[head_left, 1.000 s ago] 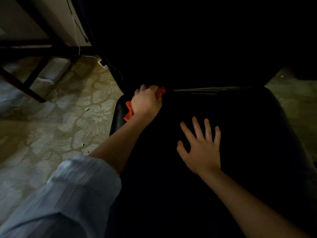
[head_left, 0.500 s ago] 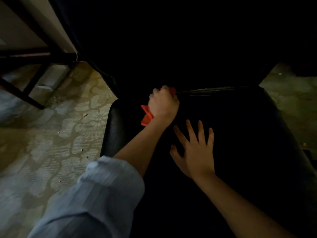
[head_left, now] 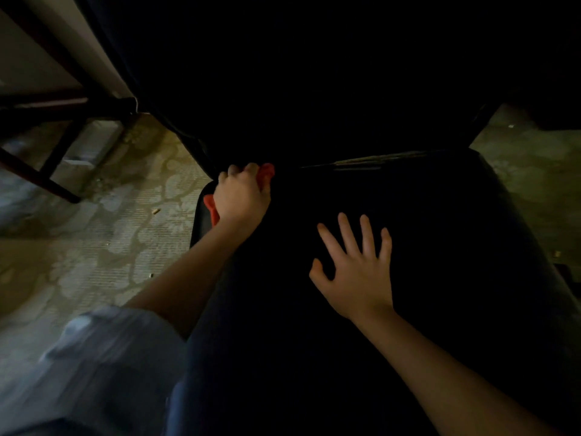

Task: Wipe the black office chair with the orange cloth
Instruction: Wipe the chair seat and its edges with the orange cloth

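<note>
The left hand (head_left: 242, 196) grasps the orange cloth (head_left: 265, 173) at the chair seat's (head_left: 440, 247) eleven o'clock corner to wipe, while the released right hand (head_left: 355, 272) lies flat, probably steadying it.

Just one head cam here, looking forward and steeply down. It sits close over the chair (head_left: 408, 278), floor (head_left: 94, 247) at both sides.

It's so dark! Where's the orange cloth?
In the head view, the cloth is bunched in the left hand, at the back left corner of the seat.
</note>
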Motion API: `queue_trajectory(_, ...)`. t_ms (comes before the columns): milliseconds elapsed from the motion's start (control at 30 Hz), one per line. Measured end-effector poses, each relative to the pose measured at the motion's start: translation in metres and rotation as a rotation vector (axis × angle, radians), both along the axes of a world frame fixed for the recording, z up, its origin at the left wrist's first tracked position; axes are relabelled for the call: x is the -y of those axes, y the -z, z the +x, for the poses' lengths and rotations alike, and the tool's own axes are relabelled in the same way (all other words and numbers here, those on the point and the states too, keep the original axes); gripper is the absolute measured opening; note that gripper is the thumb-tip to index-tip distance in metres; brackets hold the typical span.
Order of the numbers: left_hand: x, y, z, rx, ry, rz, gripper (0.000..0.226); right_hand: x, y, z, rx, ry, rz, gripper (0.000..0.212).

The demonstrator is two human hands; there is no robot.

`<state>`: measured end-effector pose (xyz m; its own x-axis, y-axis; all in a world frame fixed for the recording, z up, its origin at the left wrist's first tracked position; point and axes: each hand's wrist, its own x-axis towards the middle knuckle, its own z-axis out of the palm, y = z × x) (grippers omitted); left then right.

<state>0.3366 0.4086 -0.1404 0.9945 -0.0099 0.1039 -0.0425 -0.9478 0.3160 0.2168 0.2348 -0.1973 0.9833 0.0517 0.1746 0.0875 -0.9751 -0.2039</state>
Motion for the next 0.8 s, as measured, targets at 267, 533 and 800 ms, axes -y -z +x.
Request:
queue_trajectory(267, 0.056, 0.004, 0.006, -0.019, -0.093, -0.088, 0.040, -0.001, 0.000, 0.001, -0.003, 0.003, 0.007, 0.061)
queue_trajectory(533, 0.124, 0.005, 0.016, -0.037, 0.065, -0.081, 0.038, 0.000, -0.003, 0.000, -0.026, 0.018, 0.013, 0.059)
queue_trajectory(800, 0.012, 0.002, -0.001, 0.009, 0.040, -0.030, 0.040, -0.001, -0.003, -0.001, -0.047, 0.022, -0.027, 0.059)
